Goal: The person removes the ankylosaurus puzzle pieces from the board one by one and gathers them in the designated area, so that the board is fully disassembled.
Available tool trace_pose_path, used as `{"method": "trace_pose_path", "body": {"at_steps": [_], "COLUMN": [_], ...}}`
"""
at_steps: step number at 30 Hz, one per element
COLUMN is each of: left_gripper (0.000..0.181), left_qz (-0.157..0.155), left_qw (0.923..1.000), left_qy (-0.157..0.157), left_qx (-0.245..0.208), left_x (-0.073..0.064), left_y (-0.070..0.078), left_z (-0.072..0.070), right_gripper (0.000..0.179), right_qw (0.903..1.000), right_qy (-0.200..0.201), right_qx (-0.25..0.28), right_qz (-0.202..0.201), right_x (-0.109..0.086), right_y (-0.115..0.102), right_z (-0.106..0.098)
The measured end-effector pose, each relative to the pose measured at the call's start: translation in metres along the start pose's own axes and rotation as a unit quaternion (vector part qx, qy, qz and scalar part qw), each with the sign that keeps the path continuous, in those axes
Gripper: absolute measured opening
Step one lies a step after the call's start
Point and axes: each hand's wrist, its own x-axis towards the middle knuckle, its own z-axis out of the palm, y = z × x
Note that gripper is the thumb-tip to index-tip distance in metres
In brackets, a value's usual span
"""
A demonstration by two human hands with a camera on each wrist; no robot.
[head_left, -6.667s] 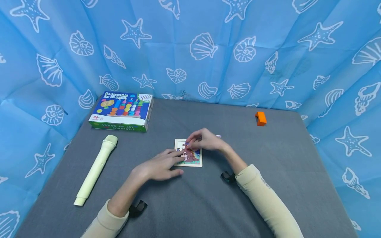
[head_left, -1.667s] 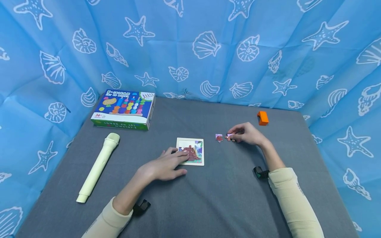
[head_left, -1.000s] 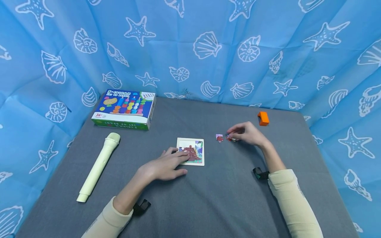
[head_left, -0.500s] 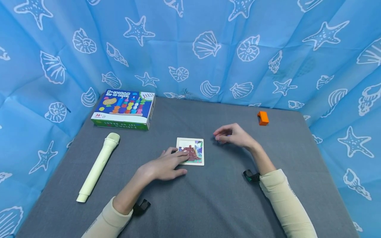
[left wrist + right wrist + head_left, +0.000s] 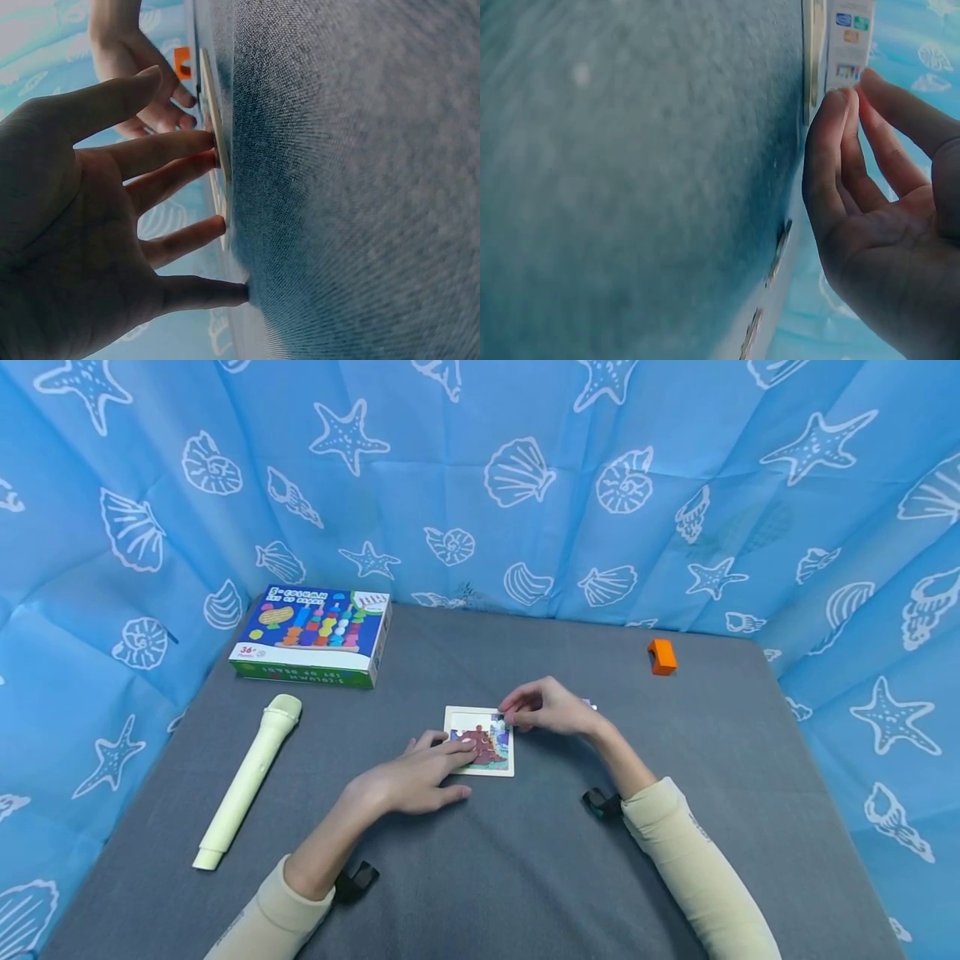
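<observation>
A small jigsaw puzzle in a pale wooden frame (image 5: 458,710), showing a brown figure, lies at the table's middle. Across its lower left my left hand (image 5: 408,777) is spread; in the left wrist view that hand's fingertips (image 5: 219,225) rest on the frame's edge. Over the puzzle's top right corner is my right hand (image 5: 547,706), its fingertips drawn together. I cannot tell whether they pinch a piece. Two loose pieces show in the right wrist view, a nearer puzzle piece (image 5: 751,334) and a farther puzzle piece (image 5: 779,253).
A blue bead-set box (image 5: 311,637) stands at the back left, with a pale yellow-green toy microphone (image 5: 247,781) in front of it. At the back right sits an orange arch block (image 5: 662,657). A blue seashell curtain (image 5: 450,485) hangs behind the grey-covered table (image 5: 480,877).
My right hand has moved left from the loose pieces to the puzzle's top right corner. Earlier it was fingering a piece on the table. The left hand has stayed on the puzzle.
</observation>
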Motion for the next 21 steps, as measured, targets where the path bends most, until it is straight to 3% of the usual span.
{"method": "trace_pose_path", "body": {"at_steps": [21], "left_gripper": [0.062], "left_qz": [-0.004], "left_qw": [1.0000], "left_qy": [0.004], "left_qx": [0.002], "left_x": [0.000], "left_y": [0.002], "left_z": [-0.001], "right_gripper": [0.020], "right_qw": [0.9985], "right_qy": [0.008], "right_qx": [-0.053], "right_qz": [0.012], "right_x": [0.015], "right_y": [-0.006], "right_z": [0.013]}}
